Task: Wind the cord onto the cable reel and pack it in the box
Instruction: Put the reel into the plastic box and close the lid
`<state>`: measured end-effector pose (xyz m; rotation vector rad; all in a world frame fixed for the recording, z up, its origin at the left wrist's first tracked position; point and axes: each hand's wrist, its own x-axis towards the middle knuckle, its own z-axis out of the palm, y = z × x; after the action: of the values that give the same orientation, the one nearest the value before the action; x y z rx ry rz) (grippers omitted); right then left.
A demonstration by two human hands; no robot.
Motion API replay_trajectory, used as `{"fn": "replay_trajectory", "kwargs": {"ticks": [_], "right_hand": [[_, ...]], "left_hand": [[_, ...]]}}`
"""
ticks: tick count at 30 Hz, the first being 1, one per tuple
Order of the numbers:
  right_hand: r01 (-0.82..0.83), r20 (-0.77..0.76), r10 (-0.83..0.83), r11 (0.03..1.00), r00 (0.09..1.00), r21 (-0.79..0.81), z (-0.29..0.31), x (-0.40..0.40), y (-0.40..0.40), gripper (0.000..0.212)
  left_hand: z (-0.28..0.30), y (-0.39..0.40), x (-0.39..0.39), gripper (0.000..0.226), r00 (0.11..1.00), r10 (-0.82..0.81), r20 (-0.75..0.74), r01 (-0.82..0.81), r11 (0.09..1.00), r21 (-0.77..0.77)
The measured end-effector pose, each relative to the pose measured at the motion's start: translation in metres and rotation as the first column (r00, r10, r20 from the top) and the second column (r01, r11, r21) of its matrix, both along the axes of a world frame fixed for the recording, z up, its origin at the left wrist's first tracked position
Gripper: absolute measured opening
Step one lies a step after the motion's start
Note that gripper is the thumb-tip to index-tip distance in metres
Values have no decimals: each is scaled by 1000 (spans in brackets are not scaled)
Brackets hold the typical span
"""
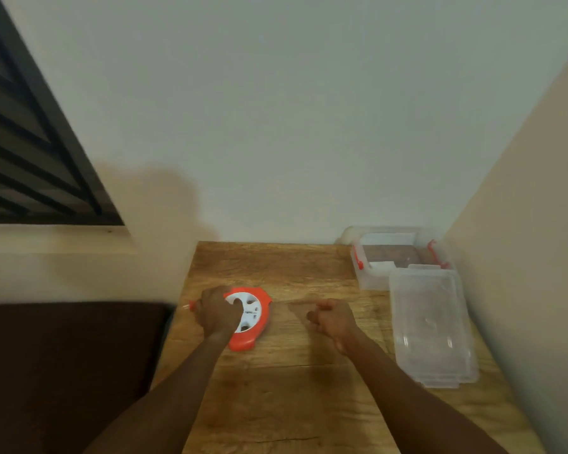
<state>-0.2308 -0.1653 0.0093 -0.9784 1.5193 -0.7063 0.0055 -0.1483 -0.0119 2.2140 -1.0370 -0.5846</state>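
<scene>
An orange cable reel (254, 317) with a white spoked centre lies flat on the wooden table (276, 388). My left hand (215, 312) grips its left side, fingers curled over the rim and into the white hub. A small orange end pokes out just left of that hand. My right hand (333, 319) hovers to the right of the reel with its fingers curled; motion blur hides whether it pinches a cord. No cord shows clearly. The clear plastic box (368, 276) with red latches stands open at the back right corner.
The box's clear lid (432, 326) lies flat in front of the box along the right wall. Walls close the table at the back and right. A dark surface sits lower, off the table's left edge.
</scene>
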Motion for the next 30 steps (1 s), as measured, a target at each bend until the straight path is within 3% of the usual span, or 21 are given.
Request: {"fn": "replay_trajectory", "kwargs": {"ticks": [3, 6, 12, 15, 17, 22, 26, 30], "right_hand": [[76, 34, -75, 996, 997, -50, 19, -61, 6, 20], [154, -17, -159, 977, 987, -148, 34, -132, 7, 19], [309, -86, -336, 922, 938, -233, 46, -260, -18, 40], [281, -177, -341, 914, 923, -294, 42, -303, -36, 33], [254, -236, -332, 917, 913, -307, 36, -321, -48, 29], [128, -237, -171, 974, 956, -187, 17, -334, -71, 58], [18, -133, -25, 998, 991, -57, -7, -332, -77, 49], [-34, 57, 32, 999, 998, 36, -24, -326, -65, 34]], "left_hand": [[6, -23, -45, 32, 984, -145, -105, 132, 984, -124], [19, -48, -101, 30, 926, -299, -230, 249, 942, -223], [56, -93, -196, 45, 778, -381, -499, 348, 923, -164], [68, -112, -224, 45, 697, -358, -622, 345, 927, -146], [71, -122, -237, 51, 712, -324, -623, 301, 942, -146], [66, -138, -258, 75, 791, -196, -580, 187, 979, -77], [48, -146, -274, 54, 787, -127, -604, 172, 985, 18], [31, -149, -283, 49, 818, -99, -567, 171, 982, 75]]}}
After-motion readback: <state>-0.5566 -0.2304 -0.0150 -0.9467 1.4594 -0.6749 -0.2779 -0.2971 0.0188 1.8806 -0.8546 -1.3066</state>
